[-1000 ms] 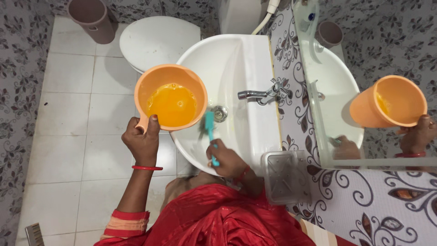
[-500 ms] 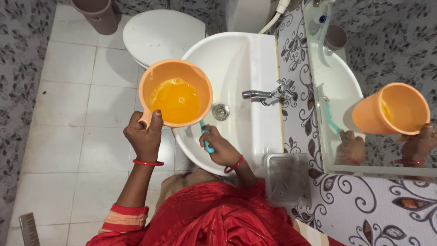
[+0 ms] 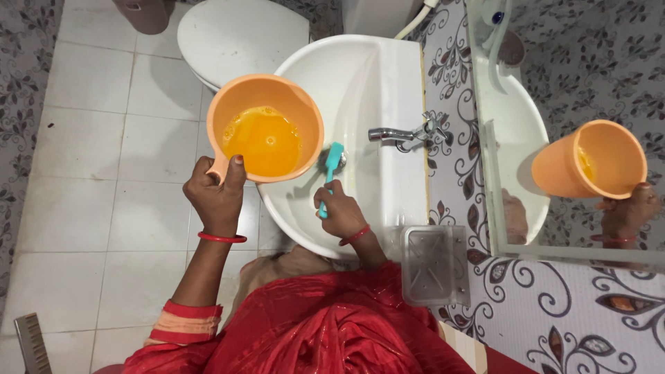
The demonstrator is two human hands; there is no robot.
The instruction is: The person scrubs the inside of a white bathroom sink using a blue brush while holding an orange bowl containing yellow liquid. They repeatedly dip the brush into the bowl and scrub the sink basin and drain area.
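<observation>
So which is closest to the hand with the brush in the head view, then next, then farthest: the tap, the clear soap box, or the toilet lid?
From the right hand:
1. Clear soap box, just to its right on the wall.
2. Tap, up at the back of the basin.
3. Toilet lid, far off, past the basin.
</observation>
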